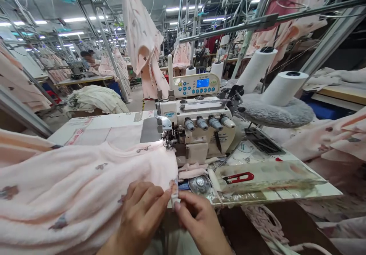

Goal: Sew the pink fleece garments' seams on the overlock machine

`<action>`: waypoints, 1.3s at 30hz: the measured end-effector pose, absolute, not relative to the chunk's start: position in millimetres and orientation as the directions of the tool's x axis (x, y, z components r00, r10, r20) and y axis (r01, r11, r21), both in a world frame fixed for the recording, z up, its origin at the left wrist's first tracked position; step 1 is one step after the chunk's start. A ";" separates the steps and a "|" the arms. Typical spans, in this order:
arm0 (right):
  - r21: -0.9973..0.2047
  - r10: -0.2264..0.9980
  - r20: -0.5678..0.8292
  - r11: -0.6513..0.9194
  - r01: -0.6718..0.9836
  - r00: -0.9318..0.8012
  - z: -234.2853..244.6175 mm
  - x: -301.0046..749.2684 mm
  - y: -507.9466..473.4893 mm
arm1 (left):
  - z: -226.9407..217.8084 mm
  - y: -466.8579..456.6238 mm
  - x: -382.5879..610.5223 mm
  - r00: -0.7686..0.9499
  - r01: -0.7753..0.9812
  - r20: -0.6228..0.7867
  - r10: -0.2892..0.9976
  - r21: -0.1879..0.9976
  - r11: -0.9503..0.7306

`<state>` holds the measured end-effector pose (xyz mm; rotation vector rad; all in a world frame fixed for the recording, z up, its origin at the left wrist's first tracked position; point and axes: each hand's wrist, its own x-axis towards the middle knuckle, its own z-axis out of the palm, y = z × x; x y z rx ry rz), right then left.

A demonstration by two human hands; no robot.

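A pale pink fleece garment piece [94, 186] with small grey and brown motifs spreads over the table's left side. Its far edge runs under the presser foot of a white overlock sewing machine [197, 129]. My left hand [143, 209] pinches the fabric's right edge near the table front. Close beside it, my right hand [200, 220] grips the same edge between thumb and forefinger. A small white bit shows between the fingertips; I cannot tell whether it is a label or folded cloth.
Red thread snips [238, 177] lie on the table right of the machine. White thread cones [286, 87] stand behind, over a grey fluffy pad [274, 110]. A pink garment [145, 37] hangs beyond the machine. Metal rails cross overhead. A person [88, 60] sits far left.
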<state>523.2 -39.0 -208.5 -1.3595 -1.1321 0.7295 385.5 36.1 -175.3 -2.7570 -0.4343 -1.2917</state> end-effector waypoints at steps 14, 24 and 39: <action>-0.362 0.559 0.817 0.304 0.882 0.142 -209.6 529.0 -28.2 | -154.9 145.2 423.7 0.628 0.635 0.363 0.688 0.272 -0.723; -0.363 0.518 0.837 0.290 0.886 0.173 -199.1 547.7 5.4 | -149.1 178.2 438.8 0.587 0.661 0.318 0.745 0.344 -0.667; -0.403 0.567 0.799 0.259 0.878 0.199 -196.9 530.2 11.0 | -134.5 240.3 468.4 0.501 0.762 0.250 0.829 0.327 -0.559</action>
